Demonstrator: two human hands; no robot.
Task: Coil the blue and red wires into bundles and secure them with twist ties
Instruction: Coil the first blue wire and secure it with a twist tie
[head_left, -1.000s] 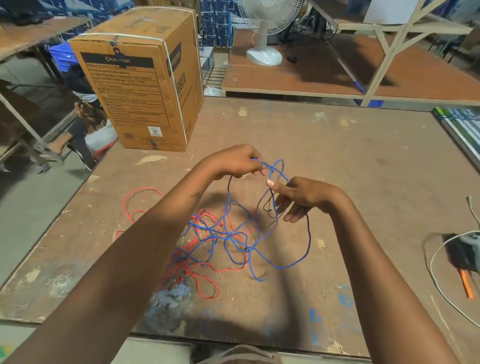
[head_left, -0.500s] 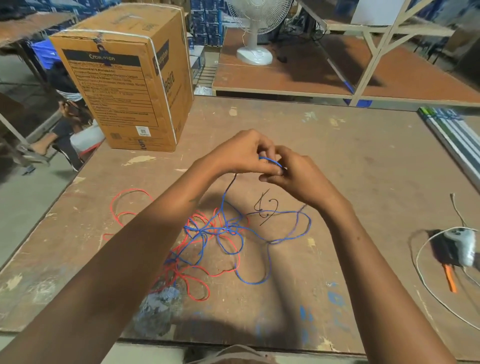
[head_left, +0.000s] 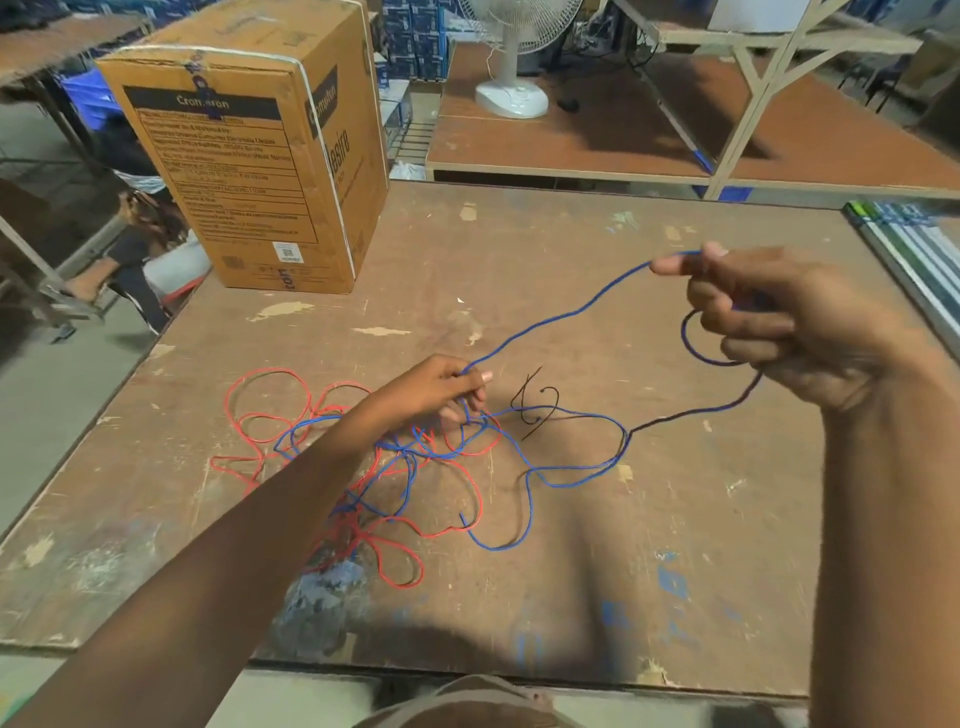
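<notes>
Blue wire (head_left: 558, 317) runs taut-ish between both hands above the tabletop (head_left: 597, 545). Right hand (head_left: 779, 322), raised toward the right edge, pinches the wire between thumb and forefinger, other fingers curled around a small loop that hangs below the palm; how many turns are inside the fist is hidden. Left hand (head_left: 441, 392), low near the tabletop's middle, pinches the same wire with fingertips, its lower fingers curled into the strands beneath. Rest of the blue wire lies loose on the tabletop in wide loops, one free end near the middle. Red wire (head_left: 270, 410) lies uncoiled left of centre, tangled with the blue; the left forearm covers part of the tangle, so crossings there can't be read. Thin black twist tie (head_left: 535, 402) lies bent on the wood just right of the left hand; can't tell if it's one piece or two. Cardboard box (head_left: 260, 150) stands at the far left corner, label print blurred. White fan (head_left: 514, 57) on the far bench, head cut off by the frame top. Striped strips (head_left: 909, 244) at the right edge, cropped.
</notes>
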